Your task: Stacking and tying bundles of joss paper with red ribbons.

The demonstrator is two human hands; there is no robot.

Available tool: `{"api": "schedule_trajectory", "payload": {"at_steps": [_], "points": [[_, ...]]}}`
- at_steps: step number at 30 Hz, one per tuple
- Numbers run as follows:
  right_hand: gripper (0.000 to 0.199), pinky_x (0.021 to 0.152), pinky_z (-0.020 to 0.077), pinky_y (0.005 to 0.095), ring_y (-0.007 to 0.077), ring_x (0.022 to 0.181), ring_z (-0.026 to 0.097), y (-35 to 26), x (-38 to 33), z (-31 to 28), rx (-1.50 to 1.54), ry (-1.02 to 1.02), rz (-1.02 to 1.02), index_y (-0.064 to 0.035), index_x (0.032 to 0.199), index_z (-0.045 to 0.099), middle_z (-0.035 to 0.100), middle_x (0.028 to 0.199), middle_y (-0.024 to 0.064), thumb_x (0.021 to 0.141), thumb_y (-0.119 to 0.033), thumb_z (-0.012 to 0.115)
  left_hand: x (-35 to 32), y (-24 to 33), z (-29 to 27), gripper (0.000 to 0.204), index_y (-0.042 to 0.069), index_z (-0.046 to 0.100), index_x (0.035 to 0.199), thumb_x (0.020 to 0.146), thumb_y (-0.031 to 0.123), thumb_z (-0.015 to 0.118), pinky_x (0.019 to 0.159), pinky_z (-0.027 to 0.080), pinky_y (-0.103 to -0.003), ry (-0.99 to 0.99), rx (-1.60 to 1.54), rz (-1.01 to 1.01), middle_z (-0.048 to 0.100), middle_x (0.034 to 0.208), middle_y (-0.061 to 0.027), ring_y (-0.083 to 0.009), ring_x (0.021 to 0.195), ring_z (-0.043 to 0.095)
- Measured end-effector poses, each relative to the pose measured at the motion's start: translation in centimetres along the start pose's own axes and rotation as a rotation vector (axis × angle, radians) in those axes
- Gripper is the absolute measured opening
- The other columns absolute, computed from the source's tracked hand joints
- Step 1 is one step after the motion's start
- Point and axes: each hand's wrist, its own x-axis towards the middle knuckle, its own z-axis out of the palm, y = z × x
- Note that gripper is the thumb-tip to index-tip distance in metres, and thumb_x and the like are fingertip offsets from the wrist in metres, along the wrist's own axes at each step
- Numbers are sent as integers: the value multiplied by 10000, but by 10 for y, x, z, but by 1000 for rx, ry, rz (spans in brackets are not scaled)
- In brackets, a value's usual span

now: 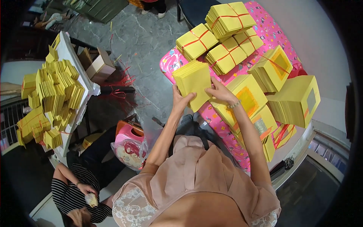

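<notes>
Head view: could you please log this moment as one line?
left hand: holds yellow paper stack | right hand: on same stack | tied bundles: on pink table

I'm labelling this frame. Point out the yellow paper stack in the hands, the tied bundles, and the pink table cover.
yellow paper stack (193, 79), head view, middle of its top sheet.
tied bundles (196, 41), head view, top of the near-left bundle where the red strings cross.
pink table cover (219, 123), head view, bare patch near the front edge.

Left hand (180, 100) palm hidden behind yellow paper stack (193, 81); right hand (221, 93) fingertips tucked under it. Tied bundles (227, 17) cut at top edge. Seated person (77, 196) cut at bottom; small thing in their hand too blurred to tell. Table (261, 30) mostly covered.
</notes>
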Motion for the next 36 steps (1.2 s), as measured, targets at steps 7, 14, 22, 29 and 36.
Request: {"api": "schedule_trajectory", "payload": {"at_steps": [7, 14, 22, 29, 36], "points": [[795, 1076, 361, 333, 170, 1276, 446, 3, -95, 8, 149, 454, -461, -18, 1482, 260, 440, 1404, 96, 814, -28, 691, -28, 58, 47, 788, 18, 292, 1310, 676, 88, 755, 1025, 364, -357, -414, 293, 369, 431, 1173, -90, -210, 1158, 460], [576, 914, 509, 319, 171, 1075, 594, 47, -208, 9, 565, 499, -497, -1, 1283, 530, 630, 1183, 75, 750, 38, 746, -67, 56, 136, 865, 4, 262, 1366, 663, 138, 750, 1018, 369, -352, -960, 377, 546, 467, 1250, -135, -226, 1180, 474], [550, 876, 533, 327, 159, 1035, 609, 108, -303, 30, 269, 989, -602, -12, 1246, 565, 638, 1191, 74, 750, -23, 801, -121, -8, 221, 962, -14, 255, 1386, 618, 194, 796, 1031, 357, -390, -1228, 260, 606, 442, 1291, -175, -267, 1196, 464], [605, 929, 507, 356, 176, 1106, 580, 193, -377, 20, 26, 1113, -482, 5, 1283, 533, 629, 1213, 86, 756, -79, 818, -173, -70, 275, 1119, 8, 229, 1414, 561, 252, 913, 1017, 374, -386, -1360, 300, 718, 438, 1292, -166, -270, 1194, 471], [855, 1116, 331, 396, 232, 1185, 541, 239, -411, 12, 6, 1292, -376, 9, 1408, 367, 597, 1275, 99, 731, -192, 850, -196, -120, 295, 1027, 34, 355, 1367, 547, 309, 909, 1038, 363, -412, -1410, 583, 781, 457, 1286, -160, -308, 1223, 441]]}}
